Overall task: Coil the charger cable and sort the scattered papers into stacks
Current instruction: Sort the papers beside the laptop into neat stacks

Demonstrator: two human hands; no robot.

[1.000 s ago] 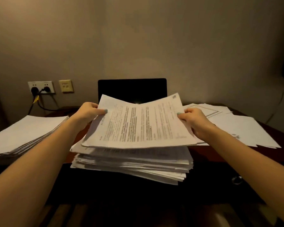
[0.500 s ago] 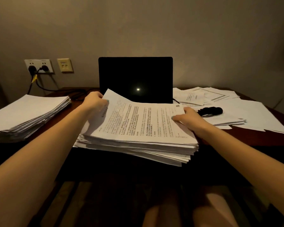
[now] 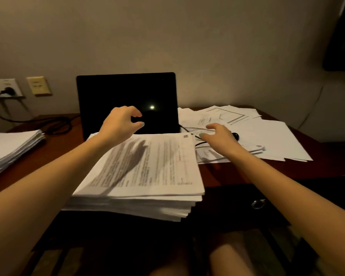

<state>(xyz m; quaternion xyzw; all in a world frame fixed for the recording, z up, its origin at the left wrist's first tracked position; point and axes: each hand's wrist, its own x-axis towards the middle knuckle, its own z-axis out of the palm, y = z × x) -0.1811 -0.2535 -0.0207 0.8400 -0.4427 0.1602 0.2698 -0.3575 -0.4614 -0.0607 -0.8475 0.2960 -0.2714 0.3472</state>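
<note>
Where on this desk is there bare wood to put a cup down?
Two patches: the wood between the left stack and the middle stack, in front of the cables, and the front strip of the desk right of the middle stack. The back right is crowded with scattered papers.

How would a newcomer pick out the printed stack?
Find the dark laptop screen against the wall. The thick stack lies directly in front. Unlike the blank-topped pile at left and loose sheets at right, its top page carries dense text.

paper stacks [image 3: 157,188] [image 3: 10,146]: 2 | laptop [image 3: 126,92]: 1 | hands [image 3: 120,124] [image 3: 221,137]: 2 | wall plates [image 3: 5,87] [image 3: 39,85]: 2
</note>
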